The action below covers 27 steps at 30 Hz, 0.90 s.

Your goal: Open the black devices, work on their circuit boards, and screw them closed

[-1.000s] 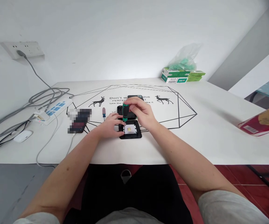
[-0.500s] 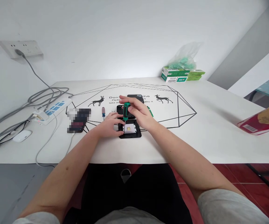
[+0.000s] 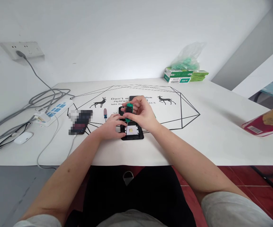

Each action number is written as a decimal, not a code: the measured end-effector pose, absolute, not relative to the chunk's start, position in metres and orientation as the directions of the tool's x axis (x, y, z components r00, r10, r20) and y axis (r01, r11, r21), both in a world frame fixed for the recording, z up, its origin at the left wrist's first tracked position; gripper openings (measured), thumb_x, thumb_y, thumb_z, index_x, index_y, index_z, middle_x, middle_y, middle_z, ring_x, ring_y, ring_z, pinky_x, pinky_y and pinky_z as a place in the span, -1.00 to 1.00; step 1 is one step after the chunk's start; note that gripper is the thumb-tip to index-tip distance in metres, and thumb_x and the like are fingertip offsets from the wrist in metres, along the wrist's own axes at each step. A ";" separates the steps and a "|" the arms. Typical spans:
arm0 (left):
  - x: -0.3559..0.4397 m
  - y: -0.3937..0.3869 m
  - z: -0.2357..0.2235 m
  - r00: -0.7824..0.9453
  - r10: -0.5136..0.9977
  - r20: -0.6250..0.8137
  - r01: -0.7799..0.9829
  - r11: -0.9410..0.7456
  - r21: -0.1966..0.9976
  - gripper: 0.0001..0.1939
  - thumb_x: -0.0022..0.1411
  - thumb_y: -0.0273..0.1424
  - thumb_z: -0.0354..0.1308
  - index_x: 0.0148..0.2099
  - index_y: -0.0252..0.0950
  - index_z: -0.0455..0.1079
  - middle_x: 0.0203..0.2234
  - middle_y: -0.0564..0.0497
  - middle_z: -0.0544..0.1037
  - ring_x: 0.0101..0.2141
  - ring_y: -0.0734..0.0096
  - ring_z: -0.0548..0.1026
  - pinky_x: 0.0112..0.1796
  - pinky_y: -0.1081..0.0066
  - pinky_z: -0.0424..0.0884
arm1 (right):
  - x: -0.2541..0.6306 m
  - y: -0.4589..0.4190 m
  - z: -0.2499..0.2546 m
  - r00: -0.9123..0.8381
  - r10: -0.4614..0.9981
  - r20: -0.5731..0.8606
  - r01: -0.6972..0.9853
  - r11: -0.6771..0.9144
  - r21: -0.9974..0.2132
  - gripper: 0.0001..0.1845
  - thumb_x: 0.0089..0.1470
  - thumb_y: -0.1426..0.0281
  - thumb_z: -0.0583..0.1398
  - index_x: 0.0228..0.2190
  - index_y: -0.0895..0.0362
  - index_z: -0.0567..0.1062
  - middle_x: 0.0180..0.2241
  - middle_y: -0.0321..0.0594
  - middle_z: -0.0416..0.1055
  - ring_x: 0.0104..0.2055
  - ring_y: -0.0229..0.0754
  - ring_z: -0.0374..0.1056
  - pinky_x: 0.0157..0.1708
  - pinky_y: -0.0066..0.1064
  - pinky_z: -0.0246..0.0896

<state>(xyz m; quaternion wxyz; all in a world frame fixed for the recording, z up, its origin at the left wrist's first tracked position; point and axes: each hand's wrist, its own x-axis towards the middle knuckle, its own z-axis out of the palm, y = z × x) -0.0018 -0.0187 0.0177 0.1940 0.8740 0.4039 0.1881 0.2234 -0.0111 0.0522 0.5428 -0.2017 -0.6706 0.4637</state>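
My right hand (image 3: pixel 144 113) is closed around the green-and-black handle of a screwdriver (image 3: pixel 129 111). Its thin shaft points down at the left side of an open black plastic casing (image 3: pixel 139 137). Inside the casing lies a white panel (image 3: pixel 134 132) with a small gold square. My left hand (image 3: pixel 111 127) holds the casing's left edge, thumb and forefinger on either side of the screwdriver tip. The tip's exact contact is too small to make out. Behind the casing, partly covered by my hands, is another black part (image 3: pixel 121 110).
A small screwdriver (image 3: pixel 105 114) lies left of my hands, near a phone (image 3: pixel 80 123) on a cable. Farther left are a power strip (image 3: pixel 56 110), glasses (image 3: pixel 12 137) and a white earbud case (image 3: pixel 23 137). Green boxes (image 3: pixel 179 74) stand at the back; a red-and-yellow package (image 3: pixel 266 121) is right.
My right hand has shifted its grip on the screwdriver handle, with the thumb now lower and the fingers curled behind. My left hand and the casing stay in place.
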 end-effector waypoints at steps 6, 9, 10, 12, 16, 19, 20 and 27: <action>-0.003 -0.017 0.016 0.594 0.790 0.153 0.639 -0.579 0.507 -0.55 0.16 -0.19 0.48 0.10 -0.10 0.67 0.34 -0.12 0.46 0.44 -0.24 0.17 0.43 -0.28 0.19 | 0.228 -0.010 0.055 -0.392 0.704 0.593 -0.144 0.589 -0.795 -0.69 0.34 0.27 0.23 0.09 -0.09 0.41 0.28 -0.12 0.47 0.31 0.00 0.47 0.26 0.05 0.52; -0.002 -0.018 0.018 0.602 0.782 0.159 0.616 -0.582 0.532 -0.56 0.16 -0.22 0.47 0.10 -0.09 0.68 0.31 -0.13 0.47 0.44 -0.22 0.18 0.43 -0.25 0.22 | 0.232 -0.005 0.056 -0.368 0.660 0.655 0.019 0.710 -0.704 -0.62 0.35 0.40 0.12 0.12 -0.08 0.53 0.16 -0.10 0.45 0.24 0.00 0.43 0.16 0.01 0.56; -0.002 -0.019 0.018 0.605 0.781 0.158 0.607 -0.580 0.543 -0.58 0.17 -0.23 0.47 0.10 -0.07 0.69 0.30 -0.13 0.46 0.44 -0.22 0.18 0.43 -0.24 0.23 | 0.233 -0.003 0.055 -0.362 0.655 0.664 0.046 0.723 -0.689 -0.59 0.35 0.42 0.09 0.12 -0.08 0.56 0.10 -0.11 0.44 0.15 -0.03 0.45 0.09 -0.02 0.58; -0.002 -0.020 0.020 0.609 0.779 0.148 0.594 -0.572 0.566 -0.62 0.19 -0.26 0.46 0.08 -0.02 0.70 0.30 -0.11 0.45 0.44 -0.20 0.18 0.43 -0.25 0.23 | 0.234 -0.001 0.054 -0.363 0.657 0.661 0.049 0.721 -0.691 -0.56 0.38 0.43 0.06 0.12 -0.10 0.58 0.02 -0.15 0.42 -0.05 -0.10 0.45 -0.05 -0.10 0.60; -0.001 -0.021 0.024 0.625 0.770 0.132 0.581 -0.571 0.580 -0.76 0.21 -0.32 0.44 -0.05 0.01 0.75 0.34 -0.07 0.41 0.47 -0.22 0.13 0.46 -0.28 0.15 | 0.232 -0.003 0.053 -0.370 0.656 0.658 0.001 0.708 -0.706 -0.68 0.36 0.25 0.22 0.10 -0.11 0.59 -0.04 -0.17 0.44 -0.11 -0.11 0.40 -0.22 -0.22 0.57; 0.000 -0.021 0.024 0.631 0.766 0.124 0.573 -0.568 0.590 -0.81 0.21 -0.32 0.44 -0.12 -0.01 0.76 0.32 -0.06 0.43 0.49 -0.23 0.10 0.46 -0.27 0.15 | 0.229 -0.006 0.055 -0.337 0.672 0.660 0.005 0.702 -0.712 -0.62 0.24 0.22 0.37 0.08 -0.10 0.59 -0.04 -0.17 0.47 -0.12 -0.12 0.38 -0.24 -0.26 0.54; 0.001 -0.021 0.024 0.632 0.766 0.121 0.571 -0.565 0.595 -0.82 0.21 -0.32 0.44 -0.12 -0.01 0.76 0.30 -0.07 0.45 0.49 -0.23 0.09 0.46 -0.26 0.15 | 0.229 -0.007 0.055 -0.326 0.678 0.659 0.009 0.699 -0.715 -0.63 0.24 0.24 0.36 0.07 -0.09 0.58 -0.05 -0.17 0.47 -0.13 -0.12 0.38 -0.24 -0.26 0.53; 0.001 -0.016 0.018 0.635 0.756 0.160 0.549 -0.587 0.595 -0.94 0.28 -0.27 0.42 -0.21 -0.08 0.72 0.25 -0.10 0.51 0.46 -0.13 0.16 0.43 -0.17 0.21 | 0.228 -0.006 0.052 -0.236 0.693 0.682 -0.001 0.701 -0.713 -0.65 0.26 0.21 0.33 0.07 -0.10 0.57 -0.02 -0.15 0.50 -0.09 -0.09 0.44 -0.22 -0.21 0.57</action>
